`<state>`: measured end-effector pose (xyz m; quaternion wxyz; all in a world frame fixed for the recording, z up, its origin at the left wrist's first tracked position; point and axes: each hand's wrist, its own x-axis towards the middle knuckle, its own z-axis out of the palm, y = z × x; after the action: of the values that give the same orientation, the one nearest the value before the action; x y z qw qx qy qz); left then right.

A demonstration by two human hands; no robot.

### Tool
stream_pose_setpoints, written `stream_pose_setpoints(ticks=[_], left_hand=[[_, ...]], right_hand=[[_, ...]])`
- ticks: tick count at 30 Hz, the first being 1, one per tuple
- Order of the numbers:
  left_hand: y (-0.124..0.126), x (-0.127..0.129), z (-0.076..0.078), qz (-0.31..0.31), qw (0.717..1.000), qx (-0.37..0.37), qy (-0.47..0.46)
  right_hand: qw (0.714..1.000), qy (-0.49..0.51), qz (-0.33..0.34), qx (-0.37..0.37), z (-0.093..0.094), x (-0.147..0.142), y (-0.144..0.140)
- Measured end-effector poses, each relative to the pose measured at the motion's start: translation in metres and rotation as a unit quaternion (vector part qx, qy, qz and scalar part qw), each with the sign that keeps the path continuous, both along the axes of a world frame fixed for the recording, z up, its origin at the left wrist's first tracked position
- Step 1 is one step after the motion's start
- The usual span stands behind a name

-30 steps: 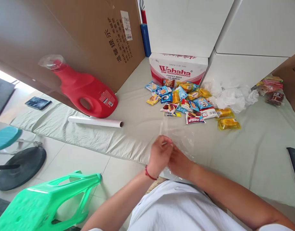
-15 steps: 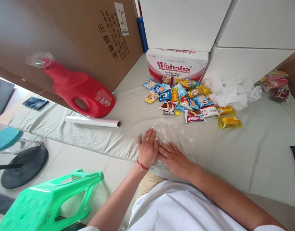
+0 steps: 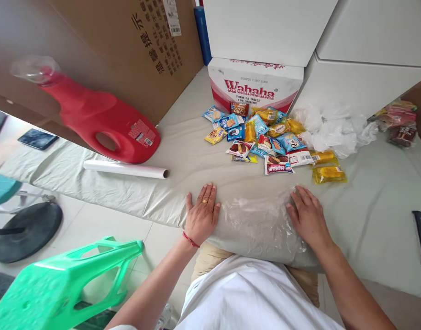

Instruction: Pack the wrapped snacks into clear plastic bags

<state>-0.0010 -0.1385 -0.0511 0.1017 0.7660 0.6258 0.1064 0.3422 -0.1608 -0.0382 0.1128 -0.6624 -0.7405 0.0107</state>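
Note:
A clear plastic bag point(image 3: 257, 220) lies flat on the cloth-covered table point(image 3: 362, 206) at its near edge. My left hand point(image 3: 202, 214) rests palm down, fingers spread, on the bag's left end; it wears a ring and a red wrist cord. My right hand point(image 3: 307, 215) presses flat on the bag's right end. Neither hand grips anything. Beyond the bag lies a pile of several small snack packets point(image 3: 262, 140), with two yellow packets point(image 3: 329, 173) at its right.
A red detergent jug point(image 3: 100, 123) lies on its side at left, a white roll point(image 3: 126, 169) in front of it. A Wahaha carton point(image 3: 255, 87), crumpled white bags point(image 3: 334, 130), a cardboard sheet point(image 3: 121, 41) and white boxes stand behind. Green stool point(image 3: 59, 279) at lower left.
My hands were together pinching the bag, then laid it down and pressed side by side. My right hand has now slid right across the bag, spreading it flat.

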Motion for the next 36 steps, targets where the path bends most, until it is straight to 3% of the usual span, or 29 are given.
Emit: stream_pose_setpoints(ticks=[4, 7, 9, 12, 14, 16, 18, 19, 21, 23, 24, 28, 31, 33, 36], left_hand=[[0.001, 0.001, -0.004, 0.011, 1.000, 0.009, -0.014], [-0.001, -0.002, -0.003, 0.021, 0.997, 0.037, -0.061], [-0.009, -0.001, 0.005, 0.038, 0.987, 0.105, -0.119], [-0.033, 0.013, 0.033, 0.024, 0.957, 0.208, -0.201], [-0.051, 0.031, 0.055, -0.039, 0.942, 0.231, -0.241], [-0.063, 0.049, 0.073, -0.169, 0.919, 0.253, -0.251], [-0.066, 0.063, 0.081, -0.307, 0.889, 0.239, -0.243], [-0.065, 0.068, 0.081, -0.358, 0.876, 0.216, -0.242], [-0.058, 0.070, 0.075, -0.407, 0.859, 0.161, -0.266], [-0.049, 0.064, 0.065, -0.400, 0.854, 0.112, -0.313], [-0.045, 0.059, 0.059, -0.385, 0.853, 0.086, -0.341], [-0.029, 0.037, 0.041, -0.299, 0.835, -0.057, -0.459], [-0.024, 0.030, 0.038, -0.218, 0.809, -0.137, -0.528], [-0.028, 0.034, 0.043, -0.158, 0.839, -0.119, -0.508], [-0.041, 0.050, 0.062, -0.069, 0.919, 0.055, -0.385]], right_hand=[[0.996, 0.036, 0.073, -0.022, 0.022, -0.034, 0.005], [0.993, 0.042, 0.105, -0.047, 0.029, -0.058, 0.008], [0.993, 0.059, 0.091, -0.051, 0.029, -0.065, 0.010], [0.989, 0.103, 0.067, -0.080, 0.026, -0.068, 0.015], [0.983, 0.140, 0.069, -0.097, 0.022, -0.070, 0.017], [0.973, 0.188, 0.072, -0.111, 0.020, -0.074, 0.018], [0.950, 0.266, 0.059, -0.151, 0.020, -0.076, 0.019], [0.927, 0.321, 0.045, -0.188, 0.022, -0.076, 0.020], [0.851, 0.446, 0.007, -0.276, 0.028, -0.072, 0.020], [0.766, 0.540, -0.042, -0.347, 0.036, -0.064, 0.019], [0.737, 0.563, -0.064, -0.368, 0.040, -0.059, 0.019], [0.700, 0.581, -0.113, -0.400, 0.048, -0.039, 0.013], [0.670, 0.603, -0.132, -0.412, 0.050, -0.033, 0.008], [0.643, 0.634, -0.148, -0.402, 0.050, -0.036, 0.006], [0.605, 0.686, -0.177, -0.363, 0.053, -0.045, 0.005]])
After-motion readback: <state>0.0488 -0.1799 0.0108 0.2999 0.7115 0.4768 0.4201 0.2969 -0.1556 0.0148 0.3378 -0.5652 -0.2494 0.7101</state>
